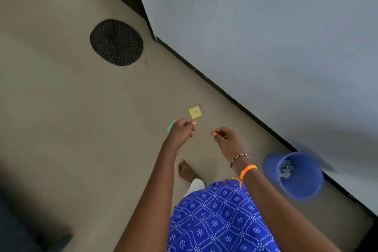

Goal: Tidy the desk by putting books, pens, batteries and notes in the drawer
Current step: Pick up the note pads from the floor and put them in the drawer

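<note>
A yellow note lies flat on the floor at 12 o'clock from both hands. The left hand is loosely curled over a green note; whether it grips is unclear. The right hand pinches something small. Notes are light, flimsy; lift by an edge.

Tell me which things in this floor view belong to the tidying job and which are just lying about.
Job items:
- yellow note on the floor
- green note, partly hidden behind the left hand

Lying about:
- blue bin holding crumpled paper, by the wall
- dark round mat

The right hand looks curled; any contents are unclear.
</note>
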